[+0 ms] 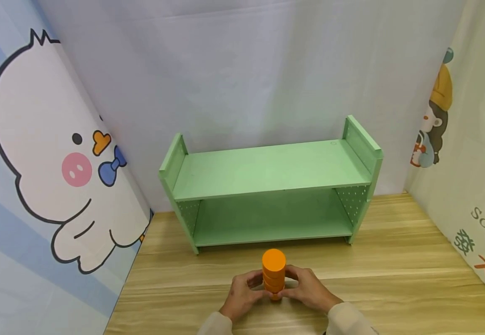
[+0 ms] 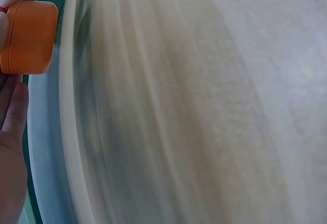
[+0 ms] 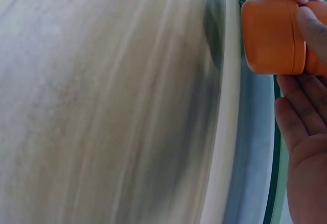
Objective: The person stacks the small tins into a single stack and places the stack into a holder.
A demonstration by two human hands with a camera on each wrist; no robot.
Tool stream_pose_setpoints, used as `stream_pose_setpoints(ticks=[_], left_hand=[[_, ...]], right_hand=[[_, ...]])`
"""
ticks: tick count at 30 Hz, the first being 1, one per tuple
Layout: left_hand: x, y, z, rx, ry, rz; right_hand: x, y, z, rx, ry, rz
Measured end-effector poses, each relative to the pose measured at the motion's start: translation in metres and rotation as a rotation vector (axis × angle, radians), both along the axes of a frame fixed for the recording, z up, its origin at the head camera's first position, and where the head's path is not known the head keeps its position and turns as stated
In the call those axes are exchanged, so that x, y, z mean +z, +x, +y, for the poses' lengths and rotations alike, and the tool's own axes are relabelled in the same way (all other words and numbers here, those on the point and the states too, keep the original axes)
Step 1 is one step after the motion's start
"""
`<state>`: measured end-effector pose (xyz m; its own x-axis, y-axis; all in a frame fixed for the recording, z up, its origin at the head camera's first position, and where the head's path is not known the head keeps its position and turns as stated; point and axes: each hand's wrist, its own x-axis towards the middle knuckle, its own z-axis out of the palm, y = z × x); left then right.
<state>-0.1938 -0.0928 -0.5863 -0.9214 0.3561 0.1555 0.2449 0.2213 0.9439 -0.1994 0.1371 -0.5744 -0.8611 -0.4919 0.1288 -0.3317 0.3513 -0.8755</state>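
A stack of orange round containers [image 1: 273, 270] stands upright between my two hands in the head view, in front of the green shelf. From the left side my left hand [image 1: 243, 294] grips it, the thumb low on the stack and the fingers farther back. My right hand [image 1: 309, 289] holds the opposite side in the same way. Each wrist view shows one orange container [image 2: 33, 37] with rounded edges and a thin seam round it. Whether the stack touches the table cannot be told.
A two-level green shelf [image 1: 271, 170] stands behind the hands, against a pale cloth backdrop [image 1: 242, 70]. The wood-grain table [image 1: 175, 288] runs beneath everything. Printed cloth walls rise on both sides, the left one bearing a white cartoon bird [image 1: 37, 116].
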Motion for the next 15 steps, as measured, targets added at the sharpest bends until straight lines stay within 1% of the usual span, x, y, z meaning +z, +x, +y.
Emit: stream_pose_setpoints(ticks=[7,11,15], left_hand=[[0.009,0.001,0.001,-0.006,-0.009,-0.016],[0.017,0.002,0.001,-0.018,0.009,-0.006],[0.021,0.002,0.001,-0.028,0.017,-0.005]], right_hand=[[0.006,0.001,0.000,-0.014,0.002,0.026],[0.012,0.002,0.000,-0.021,0.006,0.044],[0.018,0.003,0.001,-0.021,0.011,0.046]])
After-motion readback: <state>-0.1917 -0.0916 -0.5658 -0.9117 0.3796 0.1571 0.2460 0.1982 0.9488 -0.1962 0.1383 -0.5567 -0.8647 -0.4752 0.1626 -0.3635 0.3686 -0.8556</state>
